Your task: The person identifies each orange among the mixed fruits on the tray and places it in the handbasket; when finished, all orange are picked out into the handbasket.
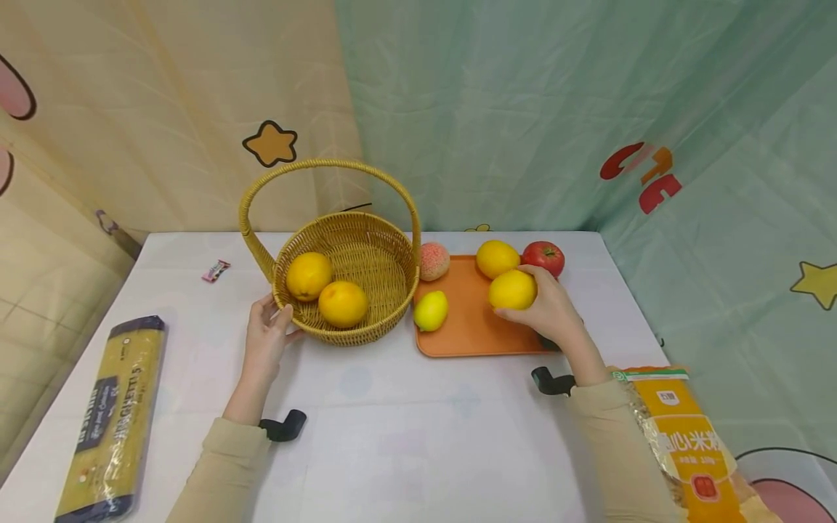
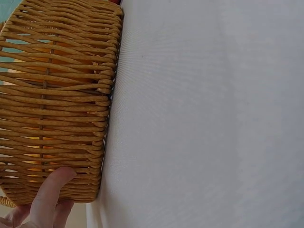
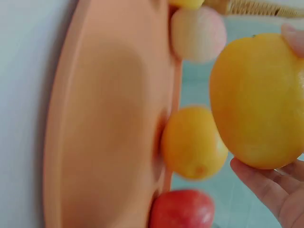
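My right hand (image 1: 549, 301) holds a yellow-orange round fruit (image 1: 512, 290) above the orange tray (image 1: 467, 341); in the right wrist view, fingertips support the fruit (image 3: 261, 99) from below and another touches its top. My left hand (image 1: 264, 341) grips the outer left side of a wicker basket (image 1: 386, 319), and a digit (image 2: 54, 187) presses the weave. Inside the basket lie two yellow-orange fruits, one at the left (image 1: 309, 276) and one nearer the front (image 1: 343, 303). On the tray are a lemon (image 1: 431, 311), a peach (image 1: 434, 261), another yellow-orange fruit (image 1: 497, 258) and a red apple (image 1: 544, 258).
A dark item (image 1: 549, 343), mostly hidden, lies under my right hand. A spaghetti pack (image 1: 118, 414) lies at the left, a yellow noodle bag (image 1: 693, 450) at the right. A small wrapped candy (image 1: 216, 271) is left of the basket. Its tall handle (image 1: 330, 164) arches upward.
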Available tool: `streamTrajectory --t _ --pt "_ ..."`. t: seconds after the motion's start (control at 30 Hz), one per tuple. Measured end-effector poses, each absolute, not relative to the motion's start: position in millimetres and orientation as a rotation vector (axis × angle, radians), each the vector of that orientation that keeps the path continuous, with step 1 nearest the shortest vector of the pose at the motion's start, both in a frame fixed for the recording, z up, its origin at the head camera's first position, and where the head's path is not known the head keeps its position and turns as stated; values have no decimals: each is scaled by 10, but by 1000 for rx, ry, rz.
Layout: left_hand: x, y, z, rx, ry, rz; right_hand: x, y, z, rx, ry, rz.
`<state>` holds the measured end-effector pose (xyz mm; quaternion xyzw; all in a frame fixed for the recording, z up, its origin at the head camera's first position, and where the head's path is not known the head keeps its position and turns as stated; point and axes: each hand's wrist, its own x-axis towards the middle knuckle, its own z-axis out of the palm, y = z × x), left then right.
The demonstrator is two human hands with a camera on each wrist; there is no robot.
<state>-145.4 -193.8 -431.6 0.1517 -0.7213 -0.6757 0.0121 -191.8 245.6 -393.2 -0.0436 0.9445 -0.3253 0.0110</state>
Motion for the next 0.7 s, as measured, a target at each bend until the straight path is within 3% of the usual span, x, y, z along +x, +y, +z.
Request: streamTrajectory --t 0.7 --pt "-1454 -1939 -4313 488 -2252 -2121 -2012 1080 -3825 -269 2605 -1723"
